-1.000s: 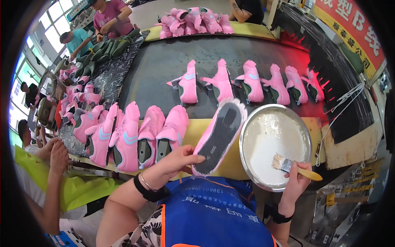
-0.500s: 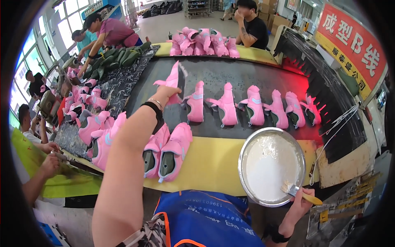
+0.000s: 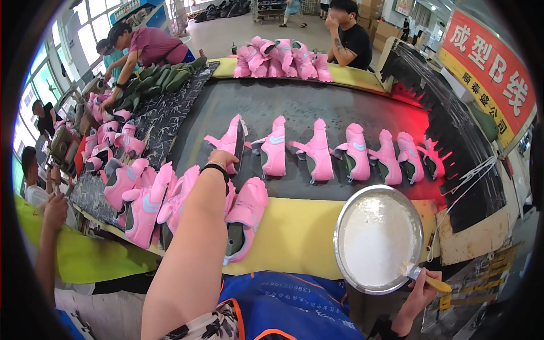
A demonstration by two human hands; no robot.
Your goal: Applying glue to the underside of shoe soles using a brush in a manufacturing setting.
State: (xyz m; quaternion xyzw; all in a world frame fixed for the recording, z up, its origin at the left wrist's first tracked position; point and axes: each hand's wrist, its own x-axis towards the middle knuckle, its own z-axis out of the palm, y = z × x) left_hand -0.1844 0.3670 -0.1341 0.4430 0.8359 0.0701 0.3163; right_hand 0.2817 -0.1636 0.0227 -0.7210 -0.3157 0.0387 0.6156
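Observation:
My left hand (image 3: 222, 160) is closed around the heel end of a pink shoe (image 3: 232, 136). That shoe stands at the left end of a row on the dark belt, its toe pointing away from me. To its right are several more pink shoes, among them one with pale blue stripes (image 3: 275, 148). My right hand (image 3: 420, 292) grips a brush with a yellow handle (image 3: 438, 284). The bristles rest at the near right rim of a round metal bowl (image 3: 340, 243), which holds a white liquid (image 3: 371, 249).
Pink shoes (image 3: 249, 212) stand on the yellow ledge (image 3: 300, 232) before me. More are heaped at the belt's far end (image 3: 280, 59). Green shoe lasts (image 3: 164, 79) lie on the left bench. A red glow marks the belt's right end. Co-workers are at left and far side.
My left hand has brought the pink shoe down and nearer, from raised and tilted to standing in line with the row. The brush has shifted toward the bowl's rim.

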